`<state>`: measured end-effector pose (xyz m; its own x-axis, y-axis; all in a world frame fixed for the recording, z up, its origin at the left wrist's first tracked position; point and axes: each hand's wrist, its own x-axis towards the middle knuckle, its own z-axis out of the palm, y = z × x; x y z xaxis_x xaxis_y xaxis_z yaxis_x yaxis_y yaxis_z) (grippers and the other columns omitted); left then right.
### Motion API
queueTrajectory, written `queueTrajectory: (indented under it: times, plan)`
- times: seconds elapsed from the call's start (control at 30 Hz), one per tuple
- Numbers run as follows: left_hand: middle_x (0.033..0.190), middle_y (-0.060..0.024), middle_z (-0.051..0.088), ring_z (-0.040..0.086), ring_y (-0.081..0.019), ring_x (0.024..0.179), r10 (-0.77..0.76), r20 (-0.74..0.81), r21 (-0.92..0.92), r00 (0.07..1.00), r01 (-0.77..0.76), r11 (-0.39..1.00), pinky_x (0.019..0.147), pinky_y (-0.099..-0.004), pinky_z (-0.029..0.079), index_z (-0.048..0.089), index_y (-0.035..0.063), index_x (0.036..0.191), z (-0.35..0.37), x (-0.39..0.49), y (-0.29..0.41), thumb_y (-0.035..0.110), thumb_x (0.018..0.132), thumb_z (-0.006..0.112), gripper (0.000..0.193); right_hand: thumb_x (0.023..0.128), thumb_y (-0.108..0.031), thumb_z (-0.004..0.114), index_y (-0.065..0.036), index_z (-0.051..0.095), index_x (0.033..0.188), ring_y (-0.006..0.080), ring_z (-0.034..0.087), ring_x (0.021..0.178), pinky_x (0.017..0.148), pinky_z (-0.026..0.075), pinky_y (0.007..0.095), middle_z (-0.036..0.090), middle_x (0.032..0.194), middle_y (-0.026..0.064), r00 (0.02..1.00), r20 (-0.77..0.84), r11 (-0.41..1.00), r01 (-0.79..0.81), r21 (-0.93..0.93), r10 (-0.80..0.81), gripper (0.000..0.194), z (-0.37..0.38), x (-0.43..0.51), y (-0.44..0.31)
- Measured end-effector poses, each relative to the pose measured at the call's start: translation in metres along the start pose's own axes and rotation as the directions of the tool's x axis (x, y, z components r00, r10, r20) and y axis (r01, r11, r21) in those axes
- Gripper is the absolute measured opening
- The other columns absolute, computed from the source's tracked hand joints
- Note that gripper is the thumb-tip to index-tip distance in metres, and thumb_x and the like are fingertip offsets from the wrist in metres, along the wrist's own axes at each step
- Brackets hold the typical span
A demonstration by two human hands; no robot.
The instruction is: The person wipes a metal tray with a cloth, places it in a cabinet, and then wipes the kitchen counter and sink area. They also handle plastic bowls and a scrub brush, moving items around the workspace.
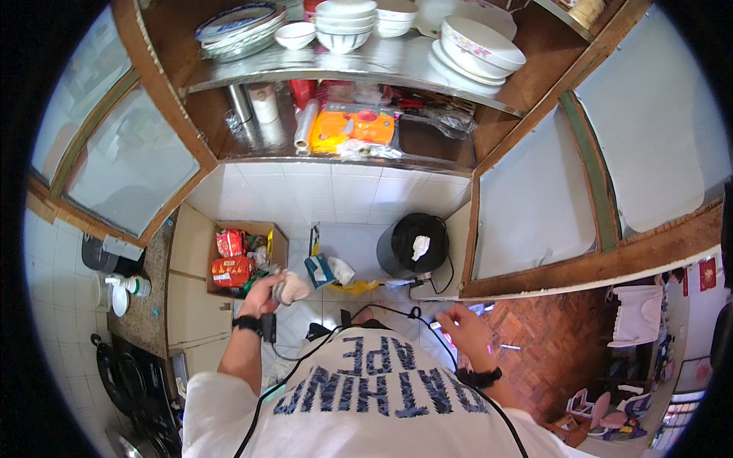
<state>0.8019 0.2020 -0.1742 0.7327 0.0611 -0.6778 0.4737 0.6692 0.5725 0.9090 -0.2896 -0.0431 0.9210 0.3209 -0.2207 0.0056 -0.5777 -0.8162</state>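
My left hand (260,296), with a black band at the wrist, grips a bunched beige and grey cloth (293,288). The cloth is just right of an open cardboard box (279,243) that holds red packets (232,271) and other bagged goods. My right hand (468,331) is at the right, above the floor, its fingers curled. A small white bit (435,325) shows at its fingertips; whether the hand holds it is unclear. Between the hands, farther off, lie a blue-green tissue pack (318,270) and a white tissue (342,271).
A black bin (389,252) with a white tissue on top stands by the tiled wall. Overhead, an open cabinet shelf (343,74) carries bowls and plates; its doors (538,200) swing out on both sides. A counter (140,312) is left. A black cord (435,335) hangs before my chest.
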Motion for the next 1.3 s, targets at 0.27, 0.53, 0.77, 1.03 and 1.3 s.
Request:
queueTrajectory:
  times: [0.27,0.53,0.77,1.03,1.3]
  plan:
    - [0.129,-0.0144,0.063,0.060,-0.0337,0.120,0.164,-0.263,-0.535,0.951,-0.286,0.795,0.108,-0.0499,0.046,0.055,0.0046,0.131,-0.111,-0.127,-0.102,0.021,0.093,0.055,0.042,0.095,-0.022,0.067,-0.006,0.058,0.102,0.0142,0.063,0.074,0.067,0.056,0.0327,0.063,0.091,0.0029,0.955,0.294,0.792,-0.163,0.589,-0.023,0.020,0.124,0.119,-0.113]
    - [0.136,-0.0163,0.060,0.056,-0.0367,0.127,0.025,-0.533,-0.703,0.846,-0.459,0.544,0.111,-0.0555,0.041,0.054,0.0022,0.133,-0.145,-0.212,-0.216,0.023,0.095,0.050,0.044,0.092,-0.009,0.057,-0.005,0.057,0.077,0.0204,0.062,0.056,0.051,0.054,0.0331,0.061,0.066,0.0071,0.985,0.157,0.315,-0.173,0.933,0.075,0.015,0.155,0.315,-0.174]
    - [0.137,-0.0159,0.060,0.056,-0.0348,0.127,-0.115,-0.686,-0.669,0.718,-0.561,0.488,0.112,-0.0516,0.039,0.054,0.0003,0.134,-0.158,-0.240,-0.265,0.028,0.098,0.046,0.046,0.090,-0.015,0.064,0.003,0.064,0.083,0.0196,0.060,0.058,0.047,0.047,0.0307,0.064,0.075,0.0106,0.898,-0.396,0.898,0.003,0.440,0.192,0.019,0.044,0.488,-0.176]
    - [0.135,-0.0164,0.061,0.056,-0.0342,0.126,-0.054,-0.731,-0.601,0.680,-0.604,0.524,0.112,-0.0524,0.041,0.056,0.0011,0.131,-0.119,-0.203,-0.206,0.029,0.099,0.052,0.043,0.098,-0.049,0.052,-0.016,0.055,0.136,0.0156,0.059,0.076,0.047,0.043,0.0242,0.065,0.105,0.0026,0.989,0.078,0.982,-0.137,0.129,0.127,0.051,0.024,0.607,-0.150]
    - [0.126,-0.0135,0.066,0.062,-0.0329,0.117,-0.049,-0.682,-0.557,0.730,-0.475,0.682,0.106,-0.0496,0.046,0.060,0.0027,0.125,-0.088,-0.149,-0.135,0.032,0.102,0.046,0.040,0.091,-0.045,0.058,-0.012,0.063,0.091,0.0115,0.044,0.050,0.041,0.033,0.0288,0.057,0.072,0.0018,0.975,0.046,0.976,0.217,0.015,-0.218,0.033,0.043,0.581,-0.179]
